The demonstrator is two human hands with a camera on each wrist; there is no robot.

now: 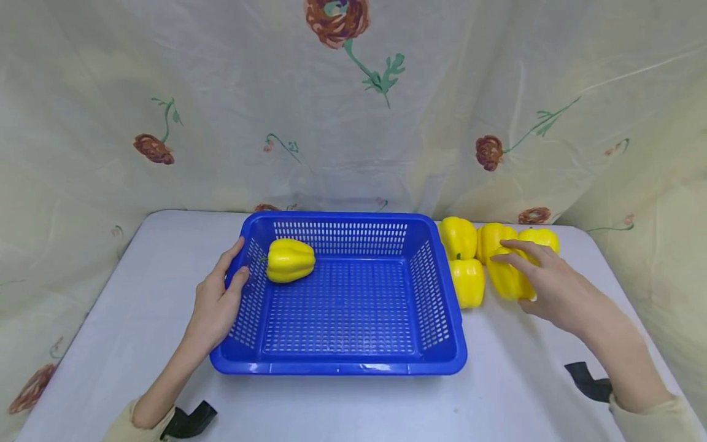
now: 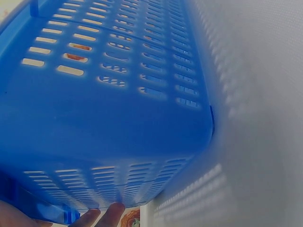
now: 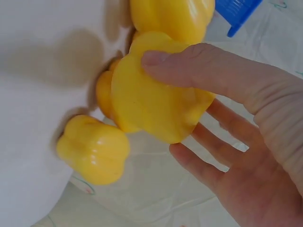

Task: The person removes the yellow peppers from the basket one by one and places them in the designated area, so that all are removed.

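Observation:
A blue plastic basket (image 1: 339, 368) with slotted walls sits on the table, one yellow bell pepper (image 1: 290, 261) lying on its side in the back left corner. My left hand (image 1: 215, 307) grips the basket's left rim, thumb inside the wall; in the left wrist view its fingertips (image 2: 113, 213) show at the basket's edge. To the right of the basket, my right hand (image 1: 560, 294) holds another yellow bell pepper (image 3: 161, 101), its thumb across the near side and the other fingers curved around the far side. This pepper overlaps others behind it in the right wrist view.
Several more yellow bell peppers stand grouped by the basket's right wall, among them a front one (image 1: 467, 283) and a back one (image 1: 458, 238). Another pepper (image 3: 94, 149) is at the far right. A flowered curtain (image 1: 353, 153) hangs behind the white table (image 1: 337, 408).

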